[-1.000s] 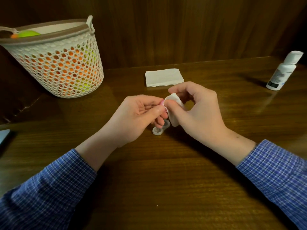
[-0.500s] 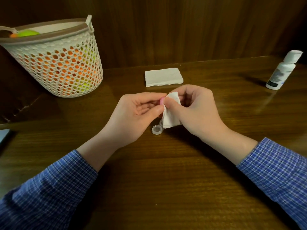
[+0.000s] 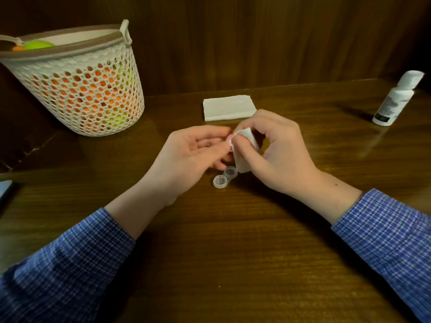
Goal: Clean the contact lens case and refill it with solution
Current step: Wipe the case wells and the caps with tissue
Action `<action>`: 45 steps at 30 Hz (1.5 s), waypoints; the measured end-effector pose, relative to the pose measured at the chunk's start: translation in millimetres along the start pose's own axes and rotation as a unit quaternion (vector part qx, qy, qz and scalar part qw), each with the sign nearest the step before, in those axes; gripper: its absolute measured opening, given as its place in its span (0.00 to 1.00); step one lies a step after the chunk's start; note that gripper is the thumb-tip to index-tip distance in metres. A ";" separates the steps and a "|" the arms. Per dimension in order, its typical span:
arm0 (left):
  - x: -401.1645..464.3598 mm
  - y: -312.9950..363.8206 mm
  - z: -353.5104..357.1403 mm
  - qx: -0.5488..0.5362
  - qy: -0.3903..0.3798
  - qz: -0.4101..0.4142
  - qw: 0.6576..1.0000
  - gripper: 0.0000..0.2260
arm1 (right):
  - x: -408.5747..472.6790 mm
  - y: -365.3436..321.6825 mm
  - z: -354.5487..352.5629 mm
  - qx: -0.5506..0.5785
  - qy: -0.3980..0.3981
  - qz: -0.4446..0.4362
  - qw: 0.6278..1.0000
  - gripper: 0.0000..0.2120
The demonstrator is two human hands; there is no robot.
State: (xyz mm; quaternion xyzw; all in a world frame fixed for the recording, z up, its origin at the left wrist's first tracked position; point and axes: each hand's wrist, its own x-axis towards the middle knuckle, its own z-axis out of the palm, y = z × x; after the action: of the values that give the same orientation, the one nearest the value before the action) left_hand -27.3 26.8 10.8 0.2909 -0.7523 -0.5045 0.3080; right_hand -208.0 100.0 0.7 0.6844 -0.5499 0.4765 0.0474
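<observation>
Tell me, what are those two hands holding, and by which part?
The left hand pinches a small pink cap by its rim. The right hand pinches a folded white tissue near its top, against the cap.

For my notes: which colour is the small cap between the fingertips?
Pink: the small round cap, head view.

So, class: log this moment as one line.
left hand: holds small pink cap | right hand: wipes it with white tissue | clear plastic lens case: open on table
</observation>
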 end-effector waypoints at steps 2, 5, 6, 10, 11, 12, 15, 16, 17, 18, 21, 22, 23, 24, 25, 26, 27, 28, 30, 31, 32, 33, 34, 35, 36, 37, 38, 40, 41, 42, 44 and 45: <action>3.0 1.8 -2.6 -0.050 -0.025 -0.080 0.995 0.11 | -0.4 1.6 -0.6 -0.022 -0.013 -0.044 0.999 0.04; 4.7 2.1 -5.3 -0.119 -0.080 -0.130 0.981 0.15 | -2.2 1.2 0.3 -0.025 -0.022 -0.077 0.996 0.03; 4.9 1.3 -6.8 -0.136 -0.097 -0.129 0.977 0.15 | -2.4 0.6 0.7 -0.023 -0.024 -0.080 0.996 0.03; 3.2 -1.6 -10.6 -0.184 -0.100 -0.087 0.974 0.12 | -2.1 -3.9 1.4 0.009 -0.012 -0.036 0.999 0.02; 2.2 -2.1 -10.2 -0.178 -0.086 -0.065 0.978 0.12 | -2.1 -5.8 1.6 0.020 -0.008 -0.008 1.000 0.01; 1.0 -2.2 -9.3 -0.159 -0.069 -0.038 0.984 0.13 | -2.4 -7.8 2.1 0.033 -0.006 0.026 0.999 0.01; -2.6 -1.4 -4.7 -0.059 -0.001 0.058 0.997 0.15 | -3.3 -9.9 5.3 0.066 0.000 0.134 0.989 0.05; -3.4 -1.3 -3.3 -0.025 0.018 0.092 0.995 0.15 | -3.1 -9.6 6.4 0.076 -0.002 0.165 0.983 0.08; -4.1 -1.3 -2.0 0.004 0.032 0.123 0.992 0.14 | -2.8 -9.3 7.3 0.088 -0.008 0.189 0.978 0.10; -4.6 -1.6 -0.7 0.026 0.041 0.148 0.988 0.14 | -2.4 -9.3 7.6 0.105 -0.014 0.207 0.973 0.12; -6.4 -1.8 2.8 0.068 0.060 0.189 0.978 0.14 | -1.8 -9.7 7.3 0.179 -0.038 0.249 0.951 0.14; -6.8 -1.9 3.1 0.073 0.064 0.194 0.976 0.14 | -1.9 -9.2 6.8 0.203 -0.049 0.264 0.942 0.14; -7.0 -2.0 3.0 0.078 0.066 0.200 0.974 0.14 | -2.2 -8.7 6.4 0.225 -0.061 0.277 0.932 0.13; -7.1 -2.1 2.3 0.090 0.069 0.209 0.971 0.14 | -2.6 -8.0 6.6 0.246 -0.074 0.285 0.924 0.12; -7.0 -2.3 1.4 0.107 0.072 0.220 0.967 0.13 | -2.8 -7.4 6.9 0.263 -0.085 0.287 0.917 0.11; -6.7 -2.7 0.7 0.125 0.074 0.231 0.962 0.13 | -2.6 -7.4 6.6 0.274 -0.092 0.284 0.914 0.10; -6.3 -2.9 0.1 0.135 0.074 0.235 0.960 0.13 | -1.9 -8.1 5.8 0.276 -0.094 0.276 0.916 0.08; -5.8 -2.7 0.2 0.128 0.071 0.227 0.963 0.13 | -1.1 -8.8 4.4 0.270 -0.089 0.262 0.922 0.08; -5.0 -1.6 1.7 0.051 0.059 0.173 0.982 0.15 | -0.2 -6.6 2.4 0.221 -0.063 0.216 0.949 0.07; -4.2 -1.1 2.9 0.005 0.057 0.134 0.989 0.14 | -0.3 -4.6 1.8 0.175 -0.052 0.189 0.965 0.07; -2.7 -1.1 3.6 -0.028 0.060 0.098 0.993 0.12 | -0.6 -3.1 1.1 0.126 -0.047 0.159 0.978 0.07; -0.6 -1.7 3.7 -0.046 0.063 0.062 0.995 0.09 | -0.9 -2.1 0.7 0.086 -0.046 0.129 0.987 0.06; 1.5 -2.8 3.2 -0.058 0.058 0.025 0.996 0.08 | -1.1 -1.6 0.3 0.058 -0.048 0.100 0.992 0.06; 3.2 -4.0 2.2 -0.070 0.041 -0.012 0.997 0.08 | -1.2 -1.0 -0.2 0.037 -0.048 0.074 0.995 0.05; 4.1 -4.6 1.0 -0.085 0.014 -0.045 0.995 0.10 | -1.2 -0.3 -1.0 0.021 -0.049 0.051 0.997 0.05; 4.3 -4.8 -0.2 -0.104 -0.015 -0.069 0.992 0.12 | -1.3 0.5 -1.3 0.009 -0.048 0.030 0.998 0.05; 4.6 -4.8 -1.3 -0.127 -0.039 -0.084 0.987 0.13 | -1.2 1.4 -1.7 0.002 -0.047 0.011 0.999 0.05; 4.8 -4.9 -4.1 -0.174 -0.064 -0.086 0.979 0.14 | -1.7 1.2 -1.0 0.003 -0.037 -0.002 0.999 0.05; 4.6 -5.0 -5.2 -0.189 -0.064 -0.076 0.977 0.13 | -2.0 0.0 -0.2 0.011 -0.031 0.009 0.999 0.04; 4.2 -5.2 -6.4 -0.193 -0.059 -0.059 0.978 0.13 | -2.2 -1.6 0.9 0.022 -0.027 0.035 0.999 0.04; 2.9 -4.7 -7.1 -0.161 -0.032 -0.013 0.986 0.12 | -2.7 -4.5 3.3 0.050 -0.027 0.118 0.991 0.05; 1.5 -4.3 -6.6 -0.135 -0.014 0.015 0.991 0.12 | -3.0 -5.3 4.5 0.064 -0.027 0.154 0.986 0.07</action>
State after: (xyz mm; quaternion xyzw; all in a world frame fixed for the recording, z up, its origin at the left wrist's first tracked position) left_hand -22.8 20.5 9.1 0.2284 -0.6859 -0.6008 0.3412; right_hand -200.9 101.5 -1.4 0.6058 -0.6180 0.4939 -0.0849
